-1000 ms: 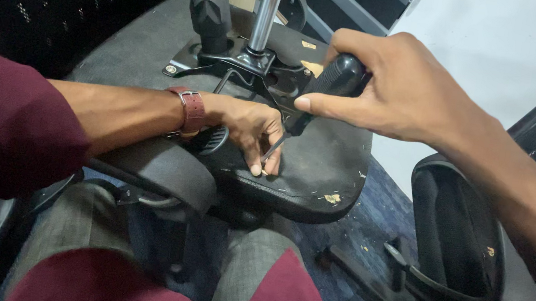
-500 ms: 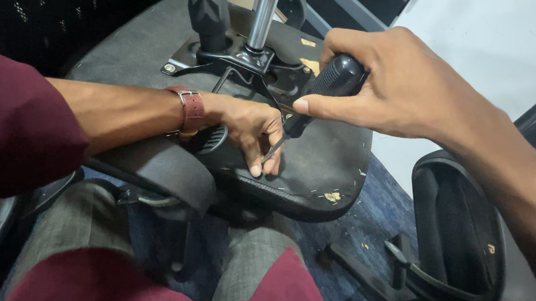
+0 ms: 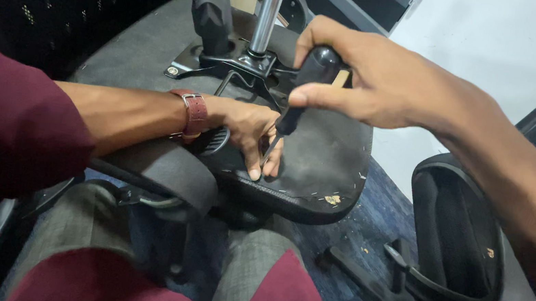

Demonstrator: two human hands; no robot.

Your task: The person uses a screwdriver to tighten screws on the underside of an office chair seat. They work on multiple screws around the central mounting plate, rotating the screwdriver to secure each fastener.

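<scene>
An office chair lies overturned, the underside of its seat (image 3: pixel 330 152) facing me, with a metal gas cylinder (image 3: pixel 270 6) rising from the mounting plate. My right hand (image 3: pixel 380 82) is closed around the black handle of a screwdriver (image 3: pixel 304 86), whose shaft slants down to the seat's underside. My left hand (image 3: pixel 250 131), with a red-brown watch strap at the wrist, rests on the seat and pinches the screwdriver's tip between its fingers. A black armrest bracket (image 3: pixel 168 172) sits just below that hand.
A black lever knob (image 3: pixel 211 15) stands beside the cylinder. Another chair's armrest and seat (image 3: pixel 454 258) lie at the right, with a black star base leg (image 3: pixel 362 273) on the blue carpet. Black mesh panels fill the upper left. My lap is under the seat.
My right hand has tilted the screwdriver slightly and shifted its grip on the handle. My left hand stays at the tip with small finger movements.
</scene>
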